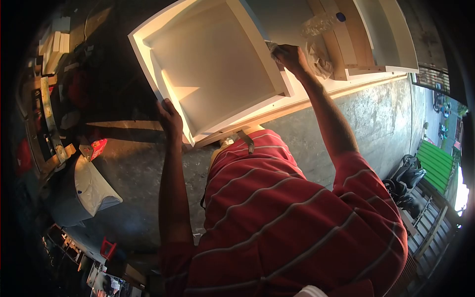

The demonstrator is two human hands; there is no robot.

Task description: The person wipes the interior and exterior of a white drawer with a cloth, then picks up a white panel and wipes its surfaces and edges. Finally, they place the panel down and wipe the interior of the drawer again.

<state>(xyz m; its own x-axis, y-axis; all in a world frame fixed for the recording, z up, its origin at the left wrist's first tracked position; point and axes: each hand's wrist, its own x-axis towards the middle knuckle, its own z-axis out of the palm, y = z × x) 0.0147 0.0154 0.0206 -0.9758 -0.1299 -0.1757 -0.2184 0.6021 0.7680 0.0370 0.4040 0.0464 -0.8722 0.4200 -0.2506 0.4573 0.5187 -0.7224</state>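
In the head view a shallow white wooden box (213,69), open at the top and with a curved side, sits tilted on the workbench in front of my body. My left hand (171,119) grips its left wall near the front corner, fingers over the rim. At the right wall, my right hand (292,58) is closed on a small pale wad (271,46), perhaps cloth or sandpaper; its kind is not clear. The wad touches the wall's outer edge.
Right of the box lie a clear plastic bottle with a blue cap (324,24), crumpled cloth or paper (320,62) and another white wooden piece (386,37). A wooden bench edge (336,91) runs before me. Wood pieces (54,52) and a grey-white curved object (94,185) stand left.
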